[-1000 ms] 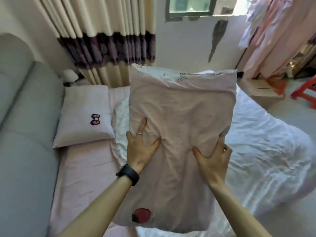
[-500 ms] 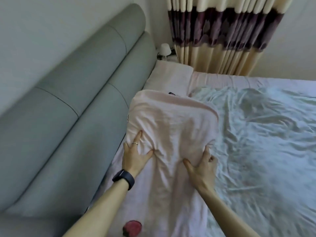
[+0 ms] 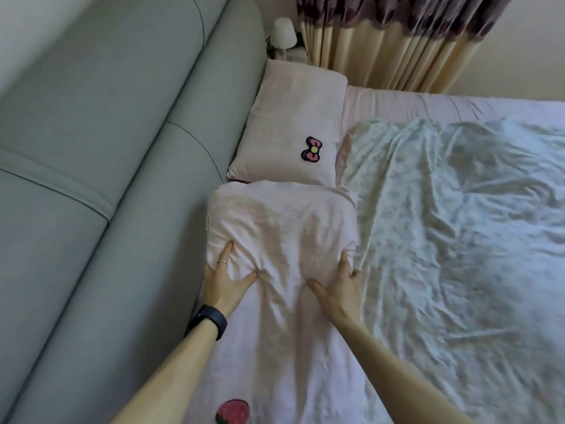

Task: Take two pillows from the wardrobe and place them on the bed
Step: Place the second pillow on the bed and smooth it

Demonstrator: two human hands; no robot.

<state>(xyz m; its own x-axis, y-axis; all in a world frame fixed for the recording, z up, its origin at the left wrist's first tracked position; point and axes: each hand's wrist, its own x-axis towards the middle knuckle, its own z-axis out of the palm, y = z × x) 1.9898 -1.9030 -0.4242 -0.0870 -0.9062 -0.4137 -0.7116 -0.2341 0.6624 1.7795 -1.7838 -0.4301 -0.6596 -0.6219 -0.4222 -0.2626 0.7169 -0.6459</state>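
pale pink wrinkled pillow with strawberry patch [image 3: 284, 270] at lower centre, against grey padded headboard [image 3: 107, 179]. left hand [image 3: 224, 278] and right hand [image 3: 337, 287] each clamped on its sides. second pink bow-patch pillow [image 3: 290, 130] just above, on crumpled white bedsheet [image 3: 458, 224].

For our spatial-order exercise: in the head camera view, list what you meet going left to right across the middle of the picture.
Grey headboard → left hand → held pink pillow → right hand → crumpled white blanket.
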